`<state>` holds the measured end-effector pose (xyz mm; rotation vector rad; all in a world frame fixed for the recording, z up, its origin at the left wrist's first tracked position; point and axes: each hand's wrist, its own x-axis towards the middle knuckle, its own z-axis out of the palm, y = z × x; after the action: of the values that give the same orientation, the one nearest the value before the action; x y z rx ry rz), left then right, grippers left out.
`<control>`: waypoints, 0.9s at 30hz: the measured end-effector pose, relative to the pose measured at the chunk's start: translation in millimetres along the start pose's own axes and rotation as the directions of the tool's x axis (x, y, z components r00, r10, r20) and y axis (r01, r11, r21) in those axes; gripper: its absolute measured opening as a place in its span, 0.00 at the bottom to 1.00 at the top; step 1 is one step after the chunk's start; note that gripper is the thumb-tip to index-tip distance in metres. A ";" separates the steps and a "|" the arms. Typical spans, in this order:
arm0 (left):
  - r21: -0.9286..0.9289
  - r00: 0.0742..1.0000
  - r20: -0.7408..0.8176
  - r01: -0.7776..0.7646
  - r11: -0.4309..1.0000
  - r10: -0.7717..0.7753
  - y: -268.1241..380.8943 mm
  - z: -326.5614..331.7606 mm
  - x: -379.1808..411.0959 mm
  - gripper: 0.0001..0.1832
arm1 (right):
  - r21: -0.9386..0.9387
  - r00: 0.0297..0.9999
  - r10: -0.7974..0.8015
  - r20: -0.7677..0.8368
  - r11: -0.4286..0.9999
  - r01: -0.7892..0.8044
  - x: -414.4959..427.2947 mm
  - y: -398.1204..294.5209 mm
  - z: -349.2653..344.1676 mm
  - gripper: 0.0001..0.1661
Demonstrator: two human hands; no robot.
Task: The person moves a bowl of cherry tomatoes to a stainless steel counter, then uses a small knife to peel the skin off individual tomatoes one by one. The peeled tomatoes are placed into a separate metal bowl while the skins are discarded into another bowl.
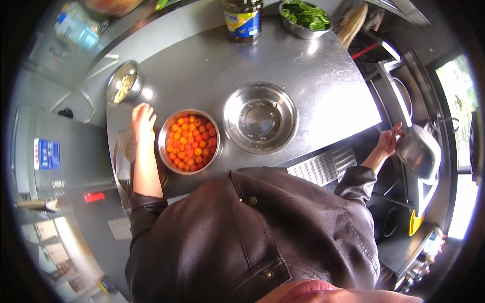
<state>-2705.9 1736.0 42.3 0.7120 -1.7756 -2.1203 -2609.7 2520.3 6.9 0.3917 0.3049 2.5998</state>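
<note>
My left hand, empty with fingers apart, reaches over the left part of the steel table. Just beyond its fingertips, a small metal bowl holds pale chopped pieces. To its right stands a metal pot of small orange-red tomatoes. A wide steel basin sits right of the tomatoes, with what looks like clear liquid in its bottom. Off the table's right edge, my right hand grips the rim of a tilted metal bowl; its inside is hidden.
At the back stand a large bottle of dark liquid and a metal bowl of leafy greens. Beside my left forearm lies a broad flat blade, perhaps a cleaver. Stove equipment lines the right side.
</note>
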 end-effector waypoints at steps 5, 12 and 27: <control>-0.092 0.986 -0.158 0.033 0.995 -0.047 -5.5 -42.3 5.7 0.15 | -0.015 0.997 0.025 -0.071 1.000 -0.027 -19.5 -10.8 -15.6 0.11; -0.099 0.981 -0.175 0.064 0.993 -0.081 -17.9 -34.8 -7.5 0.16 | 0.054 0.987 0.071 -0.148 0.997 -0.064 -24.4 6.0 -25.5 0.09; -0.131 0.977 -0.174 0.102 0.986 -0.124 -31.1 -31.7 -12.0 0.15 | -0.019 0.981 0.116 -0.154 0.993 -0.120 -8.0 14.3 -34.8 0.05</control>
<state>-2675.8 1722.0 10.4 0.9603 -1.5310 -2.1367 -2620.6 2499.2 -23.3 0.2069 0.3043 2.7535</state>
